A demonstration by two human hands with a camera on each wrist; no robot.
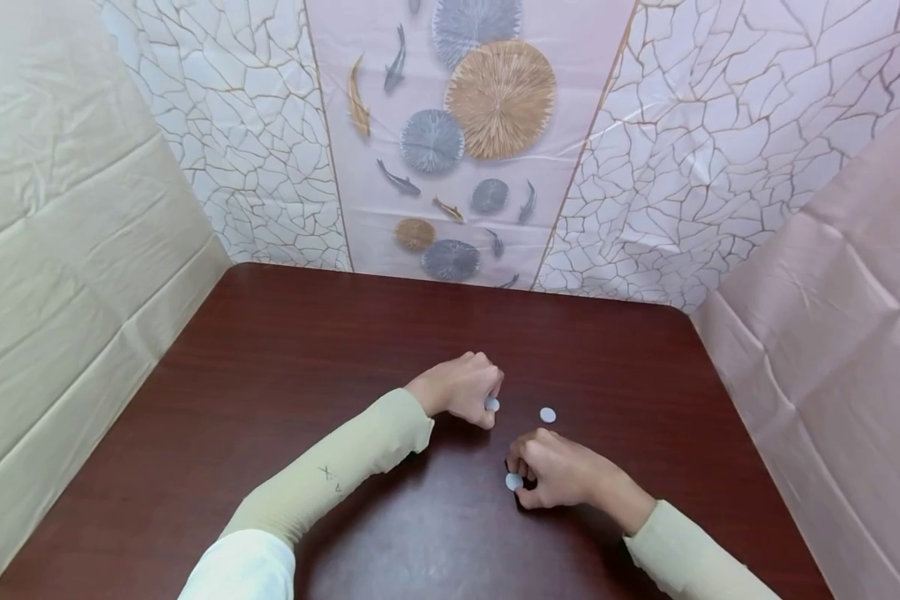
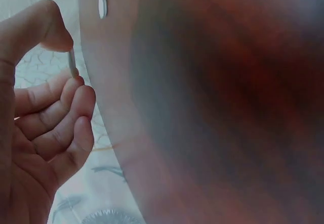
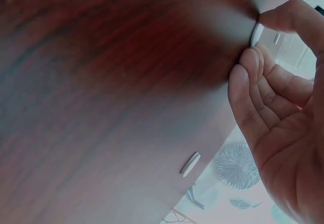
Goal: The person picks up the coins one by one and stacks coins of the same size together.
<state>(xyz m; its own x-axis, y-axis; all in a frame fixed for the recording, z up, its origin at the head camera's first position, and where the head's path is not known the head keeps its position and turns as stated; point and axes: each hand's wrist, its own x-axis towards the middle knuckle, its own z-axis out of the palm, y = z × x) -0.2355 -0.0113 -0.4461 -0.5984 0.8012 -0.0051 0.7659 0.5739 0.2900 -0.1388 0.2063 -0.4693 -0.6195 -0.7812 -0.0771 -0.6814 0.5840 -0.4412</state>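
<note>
My left hand [image 1: 459,388] is over the middle of the table, pinching a small white disc [image 1: 492,404] by its edges between thumb and fingertips. That disc [image 2: 72,63] looks thin and edge-on in the left wrist view. Nearer to me and to the right, my right hand [image 1: 557,470] holds another white disc [image 1: 513,482] between thumb and fingers, down at the tabletop. In the right wrist view, the fingertips partly hide this disc [image 3: 256,34]. A third white disc [image 1: 547,414] lies flat on the table, just beyond the right hand and touched by neither hand.
The dark red-brown wooden table [image 1: 285,333] has rounded far corners. A patterned sheet [image 1: 435,208] with fish and round leaf shapes hangs behind it. Plain pale cloth walls, a left one [image 1: 67,292] and a right one [image 1: 832,350], border its sides.
</note>
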